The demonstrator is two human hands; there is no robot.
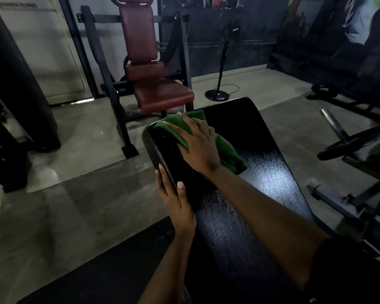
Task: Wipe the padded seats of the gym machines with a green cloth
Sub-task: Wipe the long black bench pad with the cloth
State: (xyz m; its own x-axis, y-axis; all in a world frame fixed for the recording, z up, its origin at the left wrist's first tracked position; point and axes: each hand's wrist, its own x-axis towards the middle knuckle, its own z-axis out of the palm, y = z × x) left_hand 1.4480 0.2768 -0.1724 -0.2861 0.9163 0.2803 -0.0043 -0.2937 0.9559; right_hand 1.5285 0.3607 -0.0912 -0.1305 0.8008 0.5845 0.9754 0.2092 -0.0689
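Note:
A long black padded bench seat [270, 172] runs from the bottom centre up to the middle of the view. A green cloth [227, 150] lies crumpled on its far left part. My right hand [198, 145] presses flat on the cloth with spread fingers. My left hand [176, 200] grips the bench's left edge, thumb on top and fingers curled under the pad. A dark red padded machine seat [162, 93] with its upright backrest [137, 34] stands behind the bench.
Black steel frame [110, 84] surrounds the red seat. A dark punching bag [20, 84] hangs at left. A stand with a round base [217, 95] is on the floor behind. A barbell and weight plate [351, 143] lie at right. Black floor mat [101, 270] below.

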